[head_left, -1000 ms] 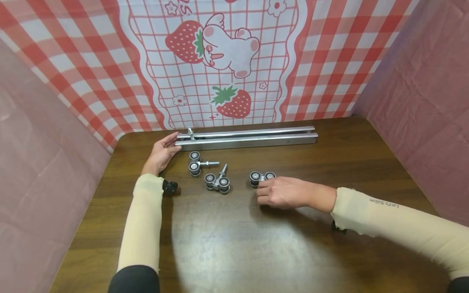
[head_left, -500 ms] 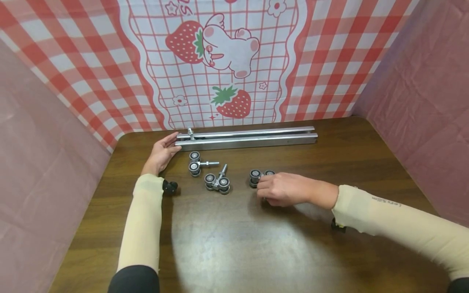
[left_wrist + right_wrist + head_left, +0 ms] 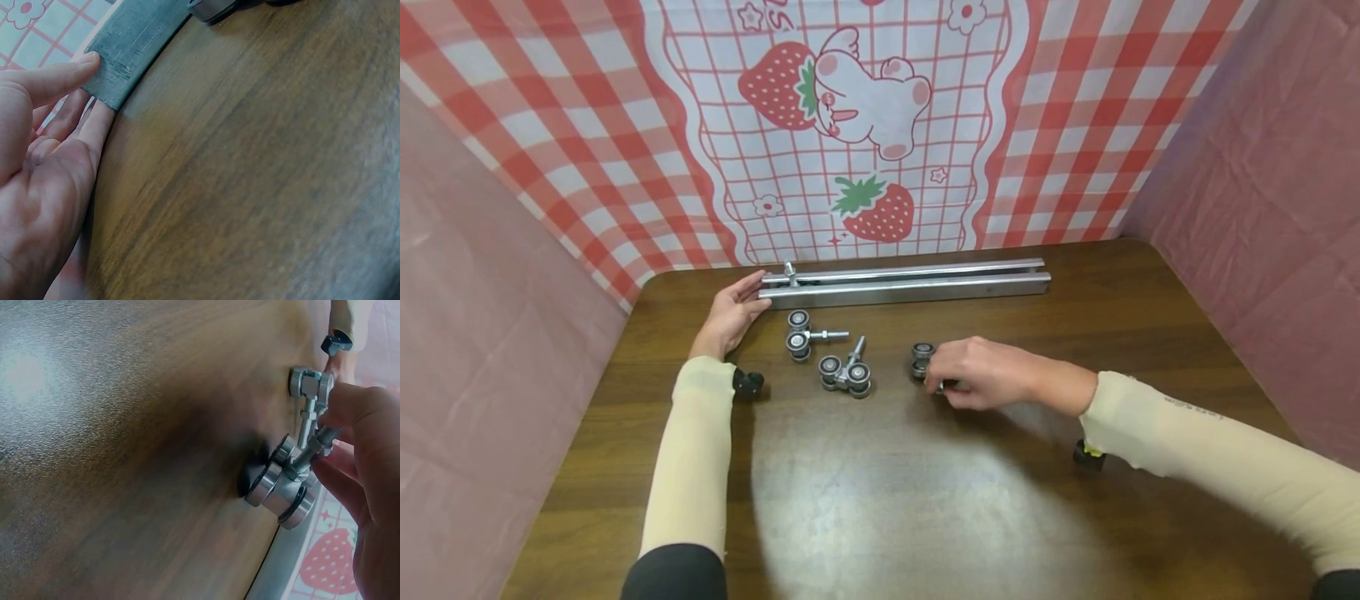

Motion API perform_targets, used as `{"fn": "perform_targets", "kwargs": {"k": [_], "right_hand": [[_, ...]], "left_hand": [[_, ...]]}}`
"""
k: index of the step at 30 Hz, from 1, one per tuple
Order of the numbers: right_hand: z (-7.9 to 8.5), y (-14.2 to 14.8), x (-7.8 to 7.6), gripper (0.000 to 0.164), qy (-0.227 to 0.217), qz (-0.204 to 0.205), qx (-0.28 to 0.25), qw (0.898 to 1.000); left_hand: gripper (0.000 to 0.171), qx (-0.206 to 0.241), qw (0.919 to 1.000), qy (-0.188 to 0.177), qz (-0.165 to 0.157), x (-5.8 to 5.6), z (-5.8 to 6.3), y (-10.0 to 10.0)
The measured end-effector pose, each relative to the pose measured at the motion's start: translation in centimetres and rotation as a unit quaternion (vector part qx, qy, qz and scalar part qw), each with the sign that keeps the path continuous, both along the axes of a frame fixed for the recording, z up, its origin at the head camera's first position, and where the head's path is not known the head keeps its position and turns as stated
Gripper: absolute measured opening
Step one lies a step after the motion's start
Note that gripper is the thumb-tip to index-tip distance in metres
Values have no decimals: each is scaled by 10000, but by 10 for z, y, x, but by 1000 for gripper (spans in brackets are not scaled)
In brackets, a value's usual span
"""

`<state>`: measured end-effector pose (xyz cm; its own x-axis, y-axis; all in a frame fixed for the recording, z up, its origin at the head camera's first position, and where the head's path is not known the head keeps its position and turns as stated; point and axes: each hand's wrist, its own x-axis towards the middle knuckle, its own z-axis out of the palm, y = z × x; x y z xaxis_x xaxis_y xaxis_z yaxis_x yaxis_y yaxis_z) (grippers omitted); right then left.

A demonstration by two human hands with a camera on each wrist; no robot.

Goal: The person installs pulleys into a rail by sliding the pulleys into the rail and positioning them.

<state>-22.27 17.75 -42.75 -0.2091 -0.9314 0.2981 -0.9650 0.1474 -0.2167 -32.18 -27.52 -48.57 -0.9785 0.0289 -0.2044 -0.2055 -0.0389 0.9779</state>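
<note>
My left hand (image 3: 730, 317) holds the left end of a metal channel rail (image 3: 917, 292), its thumb on the near wall, as the left wrist view shows. Inside the rail near that end sits a roller trolley, its bolt (image 3: 790, 270) standing up through the slot. To the right, my right hand (image 3: 988, 375) pinches the threaded bolt of another roller trolley (image 3: 284, 487); in the head view the hand covers most of it, leaving wheels (image 3: 922, 360) showing. Two more trolleys lie between the hands: one by the rail (image 3: 799, 337), one nearer me (image 3: 846, 377).
Everything lies on a brown wooden table (image 3: 880, 500). Behind the rail hangs a checked strawberry-print cloth (image 3: 1075, 125) close to the table's back edge. Pink cloths (image 3: 1262, 208) hang at both sides.
My right hand has shifted slightly away from me and turned, covering the trolley's right wheels. The left hand, the rail and the other trolleys have stayed put.
</note>
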Motion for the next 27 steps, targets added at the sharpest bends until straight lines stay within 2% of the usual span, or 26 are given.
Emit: {"fn": "perform_targets", "kwargs": {"k": [7, 15, 21, 27], "right_hand": [[-2, 3, -6, 26, -584, -289, -423, 9970], [-6, 5, -13, 24, -929, -690, -859, 9896], [-5, 7, -19, 21, -1472, -1250, -1008, 9760], [-4, 9, -26, 23, -1425, -1891, -1026, 9661]], "left_hand": [[74, -8, 10000, 22, 29, -1, 0, 0], [75, 14, 10000, 11, 56, -1, -2, 0], [74, -8, 10000, 45, 63, -1, -2, -1], [76, 23, 10000, 20, 78, -1, -2, -1]]}}
